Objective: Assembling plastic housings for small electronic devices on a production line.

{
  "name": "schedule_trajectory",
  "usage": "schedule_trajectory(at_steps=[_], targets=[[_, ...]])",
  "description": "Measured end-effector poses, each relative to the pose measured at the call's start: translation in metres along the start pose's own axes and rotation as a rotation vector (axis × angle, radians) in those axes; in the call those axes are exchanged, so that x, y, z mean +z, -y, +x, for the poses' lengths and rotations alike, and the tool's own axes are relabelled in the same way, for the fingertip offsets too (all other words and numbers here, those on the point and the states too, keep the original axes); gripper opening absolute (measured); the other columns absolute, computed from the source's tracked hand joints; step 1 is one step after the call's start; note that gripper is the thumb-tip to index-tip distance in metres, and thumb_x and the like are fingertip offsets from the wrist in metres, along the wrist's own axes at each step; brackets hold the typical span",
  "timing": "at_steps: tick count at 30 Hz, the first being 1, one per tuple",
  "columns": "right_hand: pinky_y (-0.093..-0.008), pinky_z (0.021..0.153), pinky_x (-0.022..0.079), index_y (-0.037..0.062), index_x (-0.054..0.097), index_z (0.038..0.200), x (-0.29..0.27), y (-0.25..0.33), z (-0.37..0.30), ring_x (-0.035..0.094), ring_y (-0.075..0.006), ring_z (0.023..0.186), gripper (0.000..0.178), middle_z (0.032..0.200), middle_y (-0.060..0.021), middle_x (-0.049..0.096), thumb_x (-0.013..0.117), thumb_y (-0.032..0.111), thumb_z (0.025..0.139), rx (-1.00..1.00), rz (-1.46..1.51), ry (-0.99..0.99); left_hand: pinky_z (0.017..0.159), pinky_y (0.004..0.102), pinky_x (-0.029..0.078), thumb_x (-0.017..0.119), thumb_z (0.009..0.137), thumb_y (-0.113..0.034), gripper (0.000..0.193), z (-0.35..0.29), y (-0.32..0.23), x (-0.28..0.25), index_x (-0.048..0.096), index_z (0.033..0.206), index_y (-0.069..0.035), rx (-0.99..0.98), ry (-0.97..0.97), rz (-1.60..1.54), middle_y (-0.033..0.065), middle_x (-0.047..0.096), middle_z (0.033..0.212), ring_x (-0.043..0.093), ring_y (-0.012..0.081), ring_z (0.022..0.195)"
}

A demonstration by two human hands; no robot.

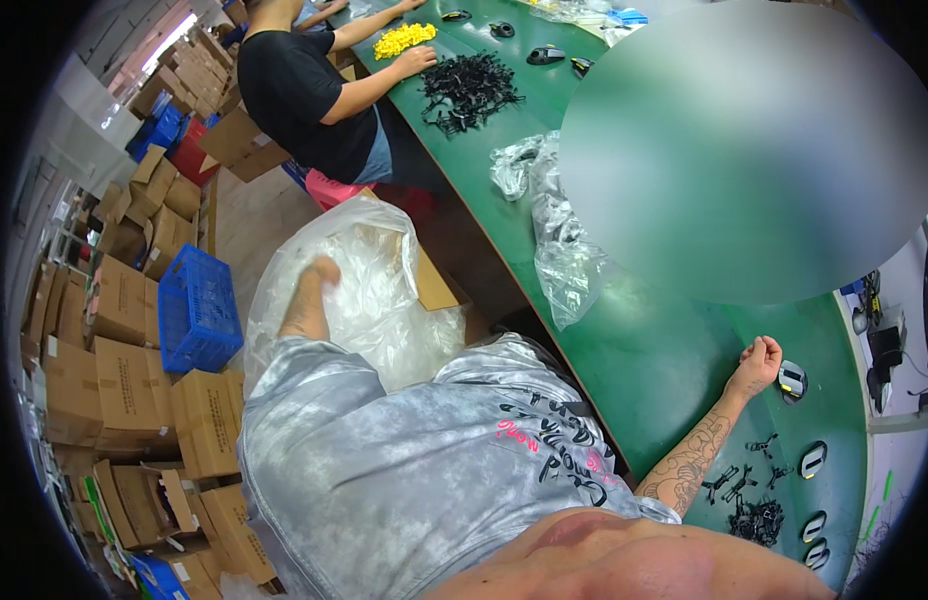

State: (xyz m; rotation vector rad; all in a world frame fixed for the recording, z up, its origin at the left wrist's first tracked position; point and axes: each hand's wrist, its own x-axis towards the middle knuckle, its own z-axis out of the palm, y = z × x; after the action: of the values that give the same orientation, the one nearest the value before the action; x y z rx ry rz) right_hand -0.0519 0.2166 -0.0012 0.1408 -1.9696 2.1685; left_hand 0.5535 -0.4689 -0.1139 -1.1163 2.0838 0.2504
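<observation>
On the left, my left hand (325, 271) is inside the clear plastic liner (374, 290) of a cardboard box; its fingers are smeared by motion. My right hand (760, 362) is above the green table at the right, its fingers curled together, and whatever they may hold is hidden. Close beside it lies a grey and black rounded housing (792, 381) with a yellow mark. Below my right forearm are a small heap of black plastic pieces (756, 521) and several loose ones (732, 484). Similar housings (813, 460) sit along the table's right side.
Clear plastic bags (564, 260) lie along the green table (654, 340). Farther back, a co-worker (309, 95) sits by black pieces (471, 92) and yellow parts (404, 39). Cartons (129, 385) and a blue crate (198, 308) stand left. A blurred oval hides the upper right.
</observation>
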Motion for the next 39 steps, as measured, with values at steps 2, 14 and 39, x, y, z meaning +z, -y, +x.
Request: schedule_trajectory(at_steps=[2, 14, 39], targets=[[-0.0205, 0.053, 0.037, 0.0048, 0.06, 0.102, 0.02, -0.02, 0.003, 0.048, -0.0058, 0.063, 0.007, 0.079, 0.0009, 0.056, 0.064, 0.004, 0.096, 0.053, 0.094, 0.061, 0.099, 0.0499, 0.054, 0.057, 0.093, -0.035, 0.035, -0.031, 0.037, 0.102, 0.08, 0.107, -0.013, 0.194, 0.098, 0.282, 0.0135, 0.074, 0.123, 0.072, 0.0338, 0.108], [-0.0218, 0.054, 0.039, 0.0029, 0.061, 0.104, -0.008, -0.015, 0.001, 0.049, -0.0075, 0.063, 0.008, 0.078, -0.0007, 0.056, 0.065, 0.005, 0.097, -0.052, 0.032, -0.007, 0.097, 0.0413, 0.055, 0.088, 0.072, -0.043, 0.061, -0.071, -0.034, -0.065, 0.077, 0.119, -0.006, -0.109, 0.105, -0.069, 0.0166, 0.074, 0.123, 0.071, 0.0303, 0.11], [-0.0303, 0.061, 0.049, 0.0043, 0.068, 0.089, -0.033, 0.039, -0.009, 0.059, -0.0136, 0.059, 0.008, 0.065, -0.0024, 0.063, 0.068, 0.01, 0.083, -0.283, -0.398, -0.56, 0.103, 0.0531, 0.047, 0.068, 0.084, -0.067, 0.09, -0.198, -0.741, -0.245, 0.054, 0.132, 0.007, 0.897, -0.709, -0.315, 0.0288, 0.058, 0.135, 0.057, 0.0449, 0.126]])
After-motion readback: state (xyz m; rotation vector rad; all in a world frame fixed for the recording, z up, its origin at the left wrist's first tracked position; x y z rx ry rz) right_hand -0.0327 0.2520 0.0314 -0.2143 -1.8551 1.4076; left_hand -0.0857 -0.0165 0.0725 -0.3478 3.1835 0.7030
